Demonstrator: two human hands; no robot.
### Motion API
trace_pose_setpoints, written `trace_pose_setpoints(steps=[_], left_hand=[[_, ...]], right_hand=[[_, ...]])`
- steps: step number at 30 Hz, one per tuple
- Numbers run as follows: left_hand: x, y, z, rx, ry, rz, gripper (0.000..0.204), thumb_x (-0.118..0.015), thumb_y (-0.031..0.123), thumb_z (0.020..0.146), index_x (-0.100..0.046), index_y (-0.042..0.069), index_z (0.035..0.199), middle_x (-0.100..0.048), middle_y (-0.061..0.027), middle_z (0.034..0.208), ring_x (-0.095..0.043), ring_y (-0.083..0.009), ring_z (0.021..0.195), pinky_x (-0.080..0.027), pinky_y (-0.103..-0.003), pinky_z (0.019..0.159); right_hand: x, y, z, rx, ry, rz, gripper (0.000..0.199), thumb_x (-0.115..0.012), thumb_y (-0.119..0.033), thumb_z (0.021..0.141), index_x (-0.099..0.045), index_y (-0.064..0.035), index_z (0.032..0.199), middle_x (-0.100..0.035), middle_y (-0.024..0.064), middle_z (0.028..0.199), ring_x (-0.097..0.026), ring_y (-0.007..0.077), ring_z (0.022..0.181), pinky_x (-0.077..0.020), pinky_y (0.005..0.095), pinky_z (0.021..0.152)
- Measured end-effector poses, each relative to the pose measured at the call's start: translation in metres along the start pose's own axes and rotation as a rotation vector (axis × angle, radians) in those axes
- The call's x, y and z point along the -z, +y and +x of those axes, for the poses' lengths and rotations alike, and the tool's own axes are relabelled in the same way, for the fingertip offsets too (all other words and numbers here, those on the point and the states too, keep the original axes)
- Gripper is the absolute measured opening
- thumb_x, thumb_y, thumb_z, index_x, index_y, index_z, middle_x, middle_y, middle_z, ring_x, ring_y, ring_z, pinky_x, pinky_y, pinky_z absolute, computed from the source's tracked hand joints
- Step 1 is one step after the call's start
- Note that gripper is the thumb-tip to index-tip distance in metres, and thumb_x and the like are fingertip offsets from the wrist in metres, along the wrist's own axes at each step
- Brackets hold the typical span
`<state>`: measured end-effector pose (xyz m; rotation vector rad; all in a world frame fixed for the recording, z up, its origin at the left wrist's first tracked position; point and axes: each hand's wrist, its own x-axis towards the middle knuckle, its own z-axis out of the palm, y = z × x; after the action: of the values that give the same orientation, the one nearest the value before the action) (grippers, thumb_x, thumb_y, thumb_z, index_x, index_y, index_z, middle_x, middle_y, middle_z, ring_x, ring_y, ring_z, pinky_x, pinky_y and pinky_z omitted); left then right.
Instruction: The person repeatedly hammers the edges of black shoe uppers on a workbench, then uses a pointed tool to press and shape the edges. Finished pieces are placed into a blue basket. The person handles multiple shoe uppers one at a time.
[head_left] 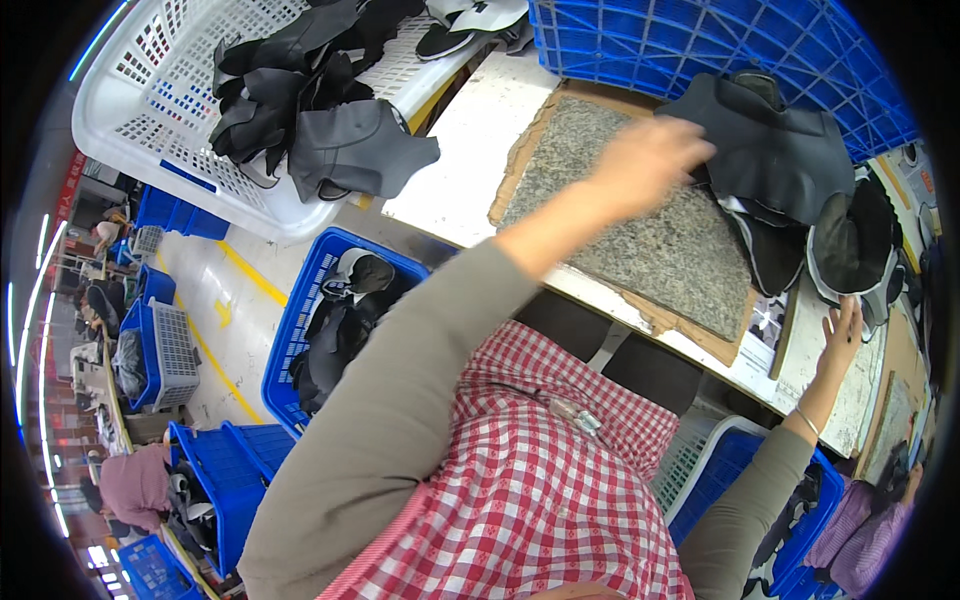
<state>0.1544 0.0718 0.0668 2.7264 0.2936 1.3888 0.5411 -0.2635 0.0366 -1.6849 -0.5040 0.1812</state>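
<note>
A: Right grip (841, 340), how does it stand?
B: Fingers out straight, slightly parted; no pinch visible. Tips seem to meet the near edge of a grey-and-black shoe upper (838, 250), on the right of the tabletop (440, 190).
A: And the left grip (648, 165)?
B: Blurred, above the far part of a speckled slab (640, 245). Spread or pressed together: cannot tell. Tips point right, at the left side of a black upper piece (765, 155); contact unclear.
A: Relation that matters?
B: Grey-and-black upper lies just beyond the right fingertips, long axis running roughly away from them toward the far side. Right is nearer; the black piece lies between that upper and the left.
A: Farther out?
B: Brown cardboard (522, 160) under the slab. Blue crate (700, 45) behind the black piece. White basket (265, 222) off left, dark pieces inside.
</note>
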Motion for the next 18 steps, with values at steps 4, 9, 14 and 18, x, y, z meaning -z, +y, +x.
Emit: trace_pose_setpoints(steps=[4, 9, 14, 18], left_hand=[[0.177, -0.118, -0.108, 0.631, -0.176, 0.451, 0.057, -0.062, -0.009, 0.079, -0.061, 0.006, 0.134, -0.058, -0.0215, 0.141, -0.052, -0.0389, 0.134, -0.044, -0.046, 0.112], [0.312, -0.225, -0.149, 0.529, -0.046, 0.750, 0.044, -0.069, 0.022, 0.093, -0.063, 0.004, 0.133, -0.062, -0.0126, 0.140, -0.056, -0.0336, 0.130, -0.046, -0.046, 0.108], [0.287, -0.285, -0.105, 0.731, -0.638, 0.485, 0.070, -0.040, 0.059, 0.105, -0.068, 0.000, 0.129, -0.063, -0.0268, 0.136, -0.055, -0.0416, 0.132, -0.041, -0.046, 0.113], [0.286, -0.267, -0.117, 1.187, -0.973, 0.458, 0.072, -0.045, 0.063, 0.102, -0.074, -0.003, 0.095, -0.070, -0.0268, 0.113, -0.068, -0.0396, 0.110, -0.051, -0.043, 0.099]], right_hand=[[-0.001, -0.030, -0.058, 0.243, 0.010, -0.079, 0.052, -0.053, -0.042, 0.108, -0.055, -0.0044, 0.144, -0.062, 0.0113, 0.143, -0.054, 0.0249, 0.137, -0.0388, 0.0408, 0.114], [-0.069, -0.073, -0.114, 0.276, 0.184, -0.174, 0.038, -0.052, -0.032, 0.109, -0.065, -0.0024, 0.129, -0.071, 0.0111, 0.126, -0.062, 0.0193, 0.119, -0.0418, 0.0350, 0.108], [-0.171, -0.117, -0.165, 0.578, -0.140, -0.176, 0.022, -0.059, -0.017, 0.106, -0.071, -0.0029, 0.118, -0.071, 0.0084, 0.119, -0.063, 0.0152, 0.108, -0.0462, 0.0290, 0.100], [-0.185, -0.138, -0.189, 0.565, -0.169, -0.139, 0.021, -0.061, -0.018, 0.106, -0.072, -0.0016, 0.114, -0.072, 0.0078, 0.116, -0.064, 0.0146, 0.106, -0.0473, 0.0299, 0.098]])
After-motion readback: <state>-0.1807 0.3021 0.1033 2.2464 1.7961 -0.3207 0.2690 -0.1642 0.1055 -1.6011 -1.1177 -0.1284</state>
